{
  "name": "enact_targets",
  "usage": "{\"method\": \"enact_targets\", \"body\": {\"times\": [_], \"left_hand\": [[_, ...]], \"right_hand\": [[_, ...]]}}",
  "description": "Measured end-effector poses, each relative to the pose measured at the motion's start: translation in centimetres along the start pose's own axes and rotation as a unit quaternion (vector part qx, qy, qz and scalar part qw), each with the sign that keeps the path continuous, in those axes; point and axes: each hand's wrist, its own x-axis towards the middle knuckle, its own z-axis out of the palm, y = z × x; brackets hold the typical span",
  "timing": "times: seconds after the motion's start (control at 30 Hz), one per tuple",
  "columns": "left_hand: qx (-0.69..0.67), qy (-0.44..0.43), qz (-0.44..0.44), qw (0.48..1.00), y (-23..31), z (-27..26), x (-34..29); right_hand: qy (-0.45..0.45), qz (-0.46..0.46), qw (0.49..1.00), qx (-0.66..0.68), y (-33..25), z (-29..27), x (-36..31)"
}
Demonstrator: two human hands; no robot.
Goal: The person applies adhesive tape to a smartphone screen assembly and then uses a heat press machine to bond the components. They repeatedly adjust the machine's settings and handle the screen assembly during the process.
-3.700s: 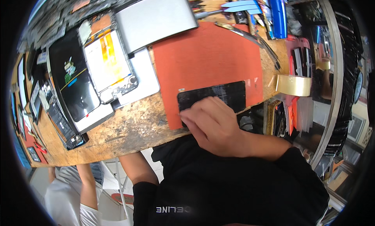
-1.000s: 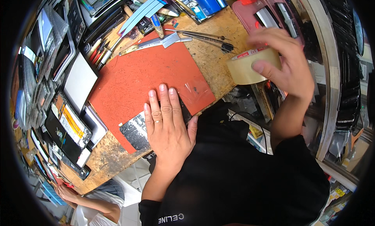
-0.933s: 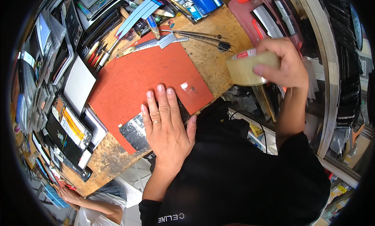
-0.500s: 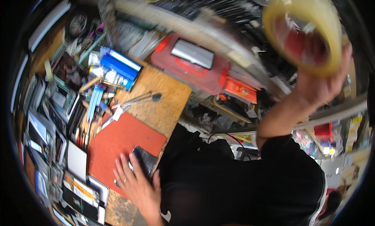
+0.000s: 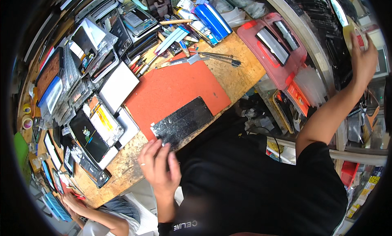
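A black, scuffed phone-sized screen [image 5: 182, 121] lies on the orange-red mat [image 5: 175, 87], along the edge of the wooden bench. Just off its near-left corner is my left hand [image 5: 160, 166], raised, fingers loosely bent and apart, with nothing seen in it. It wears a ring. My right arm reaches far to the right, where my right hand [image 5: 364, 58] grips a roll of clear yellowish tape [image 5: 348, 36] with a red inner core. The roll is over black packets [image 5: 316, 21]; whether it touches them I cannot tell.
Screwdrivers, tweezers and brushes [image 5: 220, 56] lie beyond the mat, beside a blue canister [image 5: 212, 21]. Stacked phones and tablets [image 5: 90, 125] crowd the left. A red toolbox [image 5: 269, 44] stands to the right. Another person's hand [image 5: 73, 203] is at lower left.
My right hand has carried the tape roll away from the camera to the far right. My left hand has lifted off the black screen and drawn back. The view has turned.
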Motion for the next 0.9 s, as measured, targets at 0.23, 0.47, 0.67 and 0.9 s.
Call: {"method": "enact_targets", "body": {"times": [0.23,0.47,0.67,0.9], "left_hand": [[0.019,0.127,-0.095,0.987,-2.1,-0.6,-0.2],[0.077,0.16,-0.135,0.975,-2.2,-2.0,-1.9],[0.085,0.178,-0.173,0.965,-2.9,-0.4,-3.3],[0.1,0.178,-0.155,0.966,-4.0,0.4,-2.7]], "right_hand": [[-0.293,-0.379,0.653,0.587,-21.8,-3.4,-12.9],[-0.309,-0.394,0.598,0.626,-29.2,4.6,-19.6],[-0.421,-0.383,0.554,0.607,-28.1,4.0,-18.2],[-0.309,-0.42,0.585,0.622,-27.6,4.0,-18.5]]}}
